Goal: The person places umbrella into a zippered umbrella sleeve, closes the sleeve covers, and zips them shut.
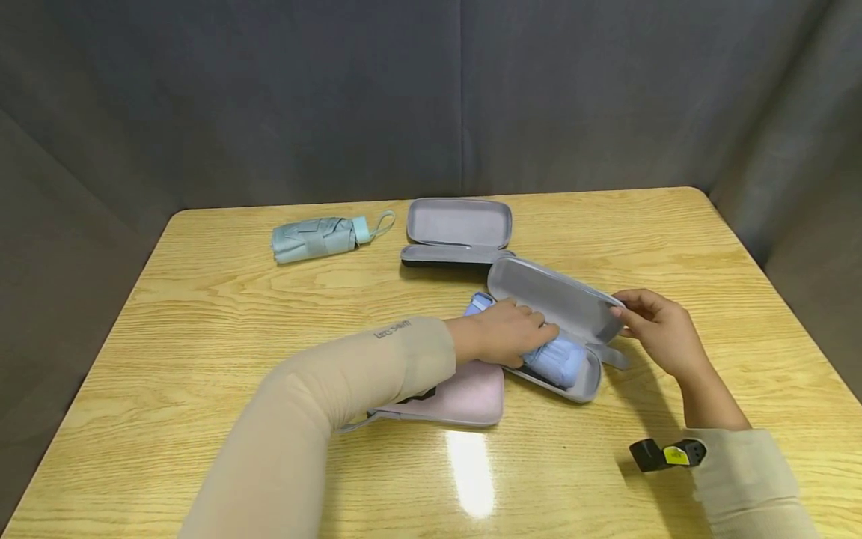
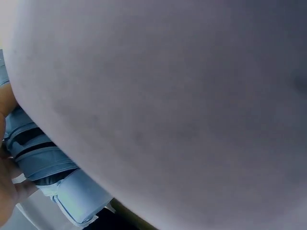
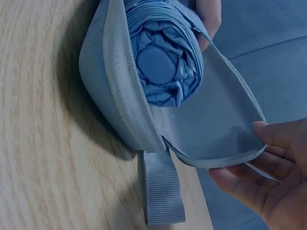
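A folded blue umbrella (image 1: 559,361) lies in the lower half of an unzipped grey case (image 1: 592,378), its handle end sticking out at the left. Over the umbrella's middle, my left hand (image 1: 508,332) grips it from above; in the left wrist view fingers (image 2: 7,191) wrap its side. My right hand (image 1: 663,329) pinches the raised lid (image 3: 211,115) of that case at its right end, thumb inside and fingers behind. The umbrella's round end (image 3: 156,64) faces the right wrist camera. A ribbed strap (image 3: 163,189) hangs from the case.
A closed pink case (image 1: 471,397) lies partly under my left forearm. Behind the grey case stands another opened case (image 1: 458,224), close to its lid. A folded pale green umbrella (image 1: 316,239) with a loop lies at the back left of the wooden table (image 1: 202,337).
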The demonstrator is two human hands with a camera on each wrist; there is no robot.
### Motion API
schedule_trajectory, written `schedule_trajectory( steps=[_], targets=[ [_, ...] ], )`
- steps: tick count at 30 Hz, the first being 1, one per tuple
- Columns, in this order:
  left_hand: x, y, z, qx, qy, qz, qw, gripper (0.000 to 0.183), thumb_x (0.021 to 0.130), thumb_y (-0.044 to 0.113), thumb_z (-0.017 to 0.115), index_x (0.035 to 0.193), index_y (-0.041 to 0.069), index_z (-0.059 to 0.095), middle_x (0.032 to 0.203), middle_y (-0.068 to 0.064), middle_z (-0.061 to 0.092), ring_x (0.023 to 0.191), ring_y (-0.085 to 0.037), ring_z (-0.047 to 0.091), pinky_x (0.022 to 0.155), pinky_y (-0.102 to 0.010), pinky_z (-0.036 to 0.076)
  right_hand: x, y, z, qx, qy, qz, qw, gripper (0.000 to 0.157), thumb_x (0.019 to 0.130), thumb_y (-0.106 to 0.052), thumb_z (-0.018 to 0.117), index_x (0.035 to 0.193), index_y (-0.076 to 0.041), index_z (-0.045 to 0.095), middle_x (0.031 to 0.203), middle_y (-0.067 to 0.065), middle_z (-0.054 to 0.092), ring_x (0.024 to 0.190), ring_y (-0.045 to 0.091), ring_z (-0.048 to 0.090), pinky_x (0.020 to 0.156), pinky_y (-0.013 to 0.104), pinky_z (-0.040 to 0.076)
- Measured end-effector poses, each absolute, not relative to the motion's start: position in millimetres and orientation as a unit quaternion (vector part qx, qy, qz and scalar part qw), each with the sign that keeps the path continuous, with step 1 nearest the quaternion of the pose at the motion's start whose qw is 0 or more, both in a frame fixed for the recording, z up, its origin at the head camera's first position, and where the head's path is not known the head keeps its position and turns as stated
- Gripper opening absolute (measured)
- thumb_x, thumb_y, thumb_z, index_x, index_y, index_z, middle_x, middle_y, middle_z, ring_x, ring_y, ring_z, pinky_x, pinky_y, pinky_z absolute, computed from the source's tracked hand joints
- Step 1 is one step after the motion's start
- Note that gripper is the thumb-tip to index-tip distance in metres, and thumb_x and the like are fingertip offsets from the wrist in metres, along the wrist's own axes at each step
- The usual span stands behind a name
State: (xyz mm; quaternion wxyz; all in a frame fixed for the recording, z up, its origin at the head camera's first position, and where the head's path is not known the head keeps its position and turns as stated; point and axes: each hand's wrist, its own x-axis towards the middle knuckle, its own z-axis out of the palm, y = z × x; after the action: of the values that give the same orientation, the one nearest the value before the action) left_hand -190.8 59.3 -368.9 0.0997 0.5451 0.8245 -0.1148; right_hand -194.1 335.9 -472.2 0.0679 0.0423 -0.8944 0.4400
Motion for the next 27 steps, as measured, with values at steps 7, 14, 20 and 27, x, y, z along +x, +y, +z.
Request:
schedule_trajectory(
  steps=[7, 14, 20, 27],
  targets=[
    [-186, 68, -368, 0.546, 0.821, -0.13, 0.108, 0.054, 0.08, 0.033, 0.058, 0.125, 0.014, 0.035, 0.11, -0.002, 0.048, 0.097, -0.017, 0.047, 0.074, -0.03, 0.038, -194, 334, -472, 0.041, -0.896, 0.437, 0.063, 0.031, 0.083, -0.036, 0.053, 0.107, -0.017, 0.057, 0.097, 0.001, 0.057, 0.081, 0.012, 0.058, 0.058, 0.023, 0.049],
    [-184, 80, -369, 0.537, 0.824, -0.138, 0.12, 0.051, 0.083, 0.03, 0.054, 0.127, 0.014, 0.034, 0.114, -0.001, 0.045, 0.099, -0.017, 0.046, 0.076, -0.031, 0.038, -192, 334, -471, 0.04, -0.894, 0.441, 0.061, 0.031, 0.083, -0.036, 0.052, 0.106, -0.017, 0.057, 0.098, 0.002, 0.057, 0.082, 0.012, 0.058, 0.058, 0.023, 0.049],
    [-187, 83, -372, 0.53, 0.824, -0.147, 0.135, 0.053, 0.083, 0.032, 0.054, 0.128, 0.013, 0.031, 0.117, -0.002, 0.042, 0.101, -0.016, 0.045, 0.076, -0.03, 0.038, -194, 335, -472, 0.037, -0.894, 0.442, 0.056, 0.032, 0.082, -0.037, 0.053, 0.108, -0.018, 0.056, 0.099, 0.001, 0.057, 0.083, 0.013, 0.058, 0.06, 0.023, 0.049],
    [-188, 85, -374, 0.521, 0.828, -0.147, 0.146, 0.058, 0.082, 0.032, 0.055, 0.13, 0.015, 0.028, 0.121, -0.002, 0.04, 0.106, -0.016, 0.042, 0.08, -0.031, 0.037, -193, 336, -471, 0.036, -0.889, 0.453, 0.059, 0.032, 0.082, -0.035, 0.054, 0.108, -0.017, 0.057, 0.099, 0.003, 0.057, 0.083, 0.013, 0.058, 0.06, 0.024, 0.049]
  ],
)
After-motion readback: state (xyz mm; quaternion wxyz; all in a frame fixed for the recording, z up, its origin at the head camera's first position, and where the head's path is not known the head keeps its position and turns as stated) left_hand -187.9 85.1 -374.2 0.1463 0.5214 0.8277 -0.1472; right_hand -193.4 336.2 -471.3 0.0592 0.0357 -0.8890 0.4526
